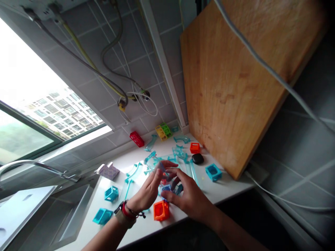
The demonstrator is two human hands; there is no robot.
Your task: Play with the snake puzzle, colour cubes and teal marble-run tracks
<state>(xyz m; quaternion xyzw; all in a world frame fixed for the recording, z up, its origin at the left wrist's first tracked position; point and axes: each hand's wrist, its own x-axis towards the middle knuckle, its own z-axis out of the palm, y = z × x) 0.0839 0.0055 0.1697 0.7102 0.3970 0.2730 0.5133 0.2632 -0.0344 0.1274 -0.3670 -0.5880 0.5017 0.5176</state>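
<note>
My left hand [150,186]: thumb raised, fingers stretched toward my right hand, tips blurred.
My right hand [187,193]: fingers bent, thumb lower, pointing leftward.
My left forearm [108,233]: behind the grip, leftward.
My right forearm [227,223]: behind it, rightward.

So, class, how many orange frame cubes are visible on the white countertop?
2: one orange frame cube near the front edge, another by the black rounded object. Others might be hidden by the left hand or right hand.
</note>
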